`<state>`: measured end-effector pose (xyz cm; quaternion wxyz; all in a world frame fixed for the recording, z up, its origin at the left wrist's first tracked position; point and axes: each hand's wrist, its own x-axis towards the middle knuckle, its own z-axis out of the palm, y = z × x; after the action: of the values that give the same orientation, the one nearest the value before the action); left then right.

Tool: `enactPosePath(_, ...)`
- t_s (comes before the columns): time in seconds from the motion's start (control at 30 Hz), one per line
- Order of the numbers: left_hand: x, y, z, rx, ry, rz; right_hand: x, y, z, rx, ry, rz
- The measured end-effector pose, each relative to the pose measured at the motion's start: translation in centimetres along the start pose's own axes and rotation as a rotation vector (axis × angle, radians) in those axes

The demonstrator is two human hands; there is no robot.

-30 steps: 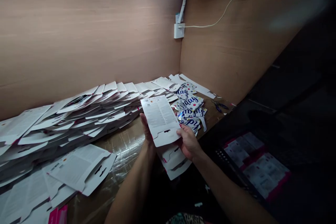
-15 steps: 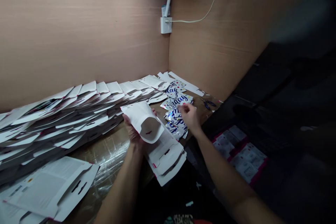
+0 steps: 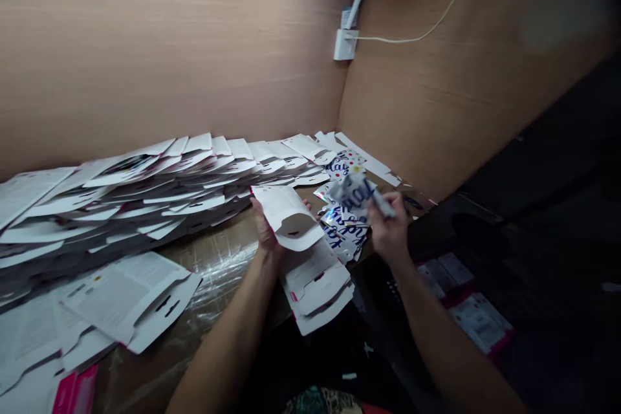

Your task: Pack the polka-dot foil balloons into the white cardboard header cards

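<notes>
My left hand grips a white card envelope whose open, curved mouth faces me. More white envelopes with hang-hole flaps stick out beneath it toward my body. My right hand is closed on a printed foil packet with dark blue script, blurred by motion. Just below and behind it lies a loose heap of similar foil packets, with coloured dots and blue lettering, on the brown table.
Overlapping rows of white envelopes line the back wall. More envelopes lie at the front left beside a pink piece. Dark-handled pliers or snippers sit behind my right hand. Pink-edged packs lie lower right.
My right hand has picked up a foil packet from the heap and lifted it slightly. The left hand keeps the envelopes. The camera view has turned slightly left.
</notes>
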<state>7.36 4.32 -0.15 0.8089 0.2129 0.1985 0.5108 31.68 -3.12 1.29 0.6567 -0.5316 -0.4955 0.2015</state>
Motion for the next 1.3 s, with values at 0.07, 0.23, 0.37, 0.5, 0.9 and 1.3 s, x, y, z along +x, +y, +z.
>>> enactPosePath(0.07,0.0,-0.2,0.0,-0.014,0.011,-0.001,-3.8,-2.6,1.4,-0.107,-0.363,-0.249)
enactPosePath(0.23,-0.1,-0.6,0.1,-0.024,0.040,-0.013,-7.4,-4.3,4.6,-0.401,-0.748,-0.475)
enactPosePath(0.37,-0.6,-1.1,0.9,0.014,0.006,-0.033,-6.0,-3.3,6.5,-0.587,-0.757,-0.464)
enactPosePath(0.5,-0.9,-1.4,1.1,-0.035,0.013,-0.037,-5.9,-3.4,7.9,-0.520,-0.838,-0.506)
enactPosePath(0.9,-1.2,-2.0,1.4,-0.276,-0.171,-0.076,-6.2,-2.0,8.1,-0.709,-0.560,-0.652)
enactPosePath(1.3,2.6,0.8,-2.4,0.014,0.167,0.374,7.2,-14.0,22.4,-0.398,-0.791,-0.735)
